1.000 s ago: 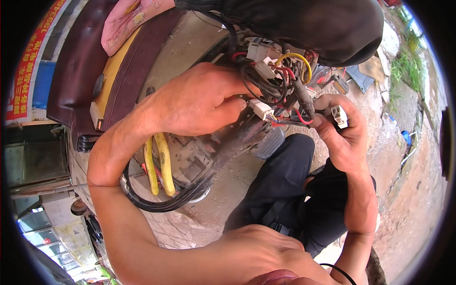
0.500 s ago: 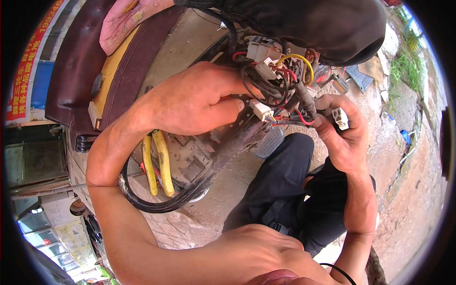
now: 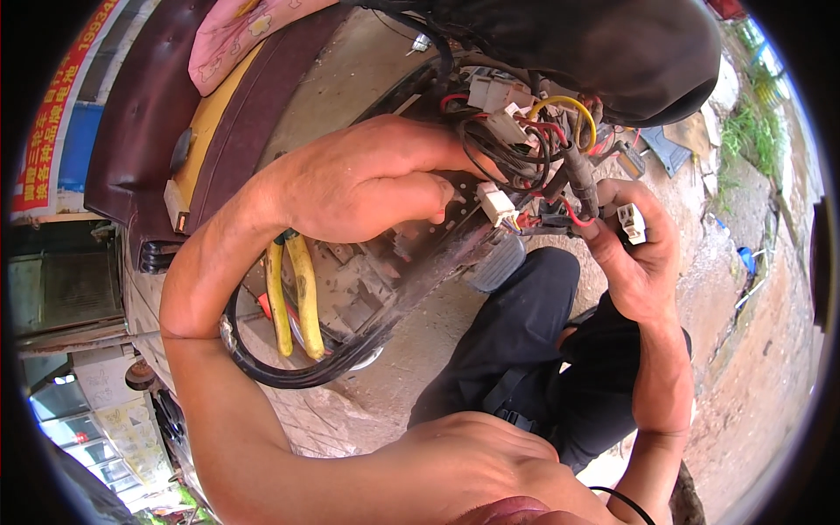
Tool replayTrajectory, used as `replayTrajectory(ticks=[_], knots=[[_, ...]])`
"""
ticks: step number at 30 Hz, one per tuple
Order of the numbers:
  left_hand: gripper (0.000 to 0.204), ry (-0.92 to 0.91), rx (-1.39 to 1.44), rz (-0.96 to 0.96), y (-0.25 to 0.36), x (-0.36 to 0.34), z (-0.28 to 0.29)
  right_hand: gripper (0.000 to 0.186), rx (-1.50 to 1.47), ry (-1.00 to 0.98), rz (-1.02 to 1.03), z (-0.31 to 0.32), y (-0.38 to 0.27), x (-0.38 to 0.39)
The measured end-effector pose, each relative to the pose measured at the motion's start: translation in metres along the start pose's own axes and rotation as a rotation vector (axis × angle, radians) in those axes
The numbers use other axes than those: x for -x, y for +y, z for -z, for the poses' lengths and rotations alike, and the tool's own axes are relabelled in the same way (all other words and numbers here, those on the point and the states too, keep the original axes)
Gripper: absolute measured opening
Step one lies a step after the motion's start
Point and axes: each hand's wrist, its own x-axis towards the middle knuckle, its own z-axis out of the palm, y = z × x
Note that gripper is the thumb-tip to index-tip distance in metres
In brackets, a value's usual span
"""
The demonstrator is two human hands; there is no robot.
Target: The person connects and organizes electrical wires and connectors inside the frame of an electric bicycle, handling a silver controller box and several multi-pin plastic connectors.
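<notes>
Behind wires [image 3: 521, 162], left hand [image 3: 367, 188] partly hidden.

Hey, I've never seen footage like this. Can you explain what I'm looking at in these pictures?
There's no robot here, just one person's two bare hands. Every picture comes from a wide fisheye camera worn on the head, looking down, so straight edges bend near the rim. The right hand holds a white connector beside a wire bundle. The left hand reaches in among the wires, its index fingertip hidden. A second white plug sits nearby. Yellow tool handles show below the left wrist.
</notes>
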Motion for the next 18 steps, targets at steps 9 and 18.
replayTrajectory(ticks=[9,18], knots=[[0.040,-0.049,0.134,0.166,0.010,-0.002,0.000,0.031,0.043,-0.026,0.066,0.001,-0.001,0.000],[0.046,-0.080,0.283,0.318,0.019,-0.003,-0.002,0.046,0.052,-0.028,0.061,-0.007,-0.005,0.002]])
